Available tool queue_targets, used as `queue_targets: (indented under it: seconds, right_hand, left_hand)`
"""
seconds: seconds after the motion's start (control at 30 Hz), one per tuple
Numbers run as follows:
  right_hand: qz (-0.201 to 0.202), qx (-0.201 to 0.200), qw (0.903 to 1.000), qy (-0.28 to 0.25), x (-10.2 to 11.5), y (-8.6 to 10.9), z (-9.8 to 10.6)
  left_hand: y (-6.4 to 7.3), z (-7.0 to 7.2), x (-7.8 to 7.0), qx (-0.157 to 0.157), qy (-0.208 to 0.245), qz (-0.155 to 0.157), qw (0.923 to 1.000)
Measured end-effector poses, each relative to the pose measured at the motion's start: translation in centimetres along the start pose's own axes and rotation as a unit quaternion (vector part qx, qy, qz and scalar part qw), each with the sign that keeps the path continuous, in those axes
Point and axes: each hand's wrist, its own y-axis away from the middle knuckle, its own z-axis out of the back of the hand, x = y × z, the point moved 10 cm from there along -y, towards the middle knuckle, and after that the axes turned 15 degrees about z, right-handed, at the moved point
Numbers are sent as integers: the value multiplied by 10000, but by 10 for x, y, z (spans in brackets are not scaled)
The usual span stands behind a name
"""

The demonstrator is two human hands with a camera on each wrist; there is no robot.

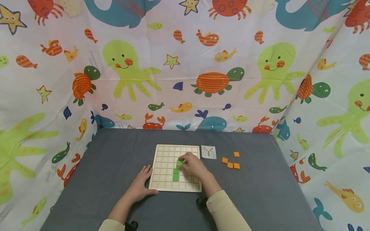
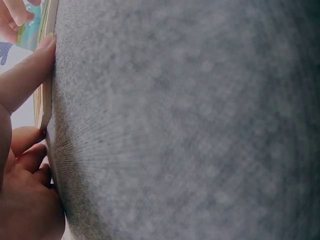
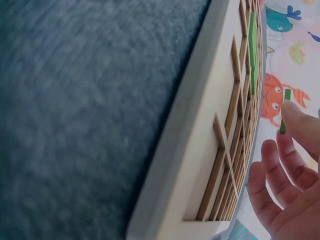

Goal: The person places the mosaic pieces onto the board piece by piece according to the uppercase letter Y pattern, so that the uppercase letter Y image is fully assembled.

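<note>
Currently, right hand (image 1: 194,165): pinching 1 green tile (image 1: 179,162) over board (image 1: 162,171).
Left hand (image 1: 141,184): spread, touching board's left and near edges.
Seated greens (image 1: 175,177): 2, mid-board.
Card (image 1: 208,152): by far-right corner.
Orange tiles (image 1: 230,165): 4, beyond right edge.

No words, numbers or brands can be read (the small card (image 1: 208,152) bears a printed coloured grid).

Smooth matt wood grid board (image 1: 165,172), rough-looking matt cloth table cover (image 1: 121,154).
</note>
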Motion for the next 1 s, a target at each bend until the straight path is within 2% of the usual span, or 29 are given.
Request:
queue_targets:
  seconds: [0.3, 0.5, 1.0]
  right_hand:
    - [-111, 9, 9998, -136, -2, 0, -5]
    - [-239, 81, 9995, -200, -8, -5, -15]
    - [-493, 326, 9982, 80, -11, -13, -20]
  left_hand:
    - [0, -2, -3, 59, 35, -32, 10000]
    - [0, 1, 0, 17, 61, -72, 10000]
    - [1, 2, -1, -12, 40, -34, 10000]
